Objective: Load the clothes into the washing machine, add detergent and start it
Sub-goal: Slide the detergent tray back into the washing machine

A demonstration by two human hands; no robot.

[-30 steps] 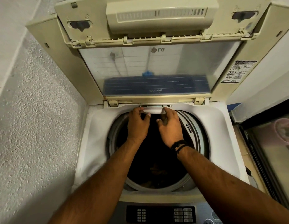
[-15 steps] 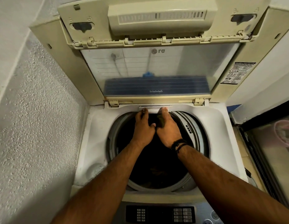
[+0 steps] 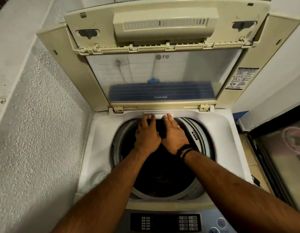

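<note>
A top-loading washing machine [image 3: 102, 148] is seen from above, its lid [image 3: 162, 68] folded upright at the far edge; both bare forearms reach from the near edge across the round drum opening [image 3: 203, 145]; the left hand [image 3: 146, 133] and right hand [image 3: 174, 133] lie side by side, touching at the thumbs, with fingers straight and fingertips pressing on the small white detergent drawer [image 3: 160, 114] set in the far rim of the opening; neither hand grips anything; a dark band [image 3: 185, 150] circles the right wrist; deep in the dark drum, clothes [image 3: 162, 179] are only faintly visible; the control panel [image 3: 166, 221] with its buttons runs along the near edge; a rough plastered wall [image 3: 36, 123] stands to the left, and a warning sticker [image 3: 240, 78] sits on the lid frame at right.
</note>
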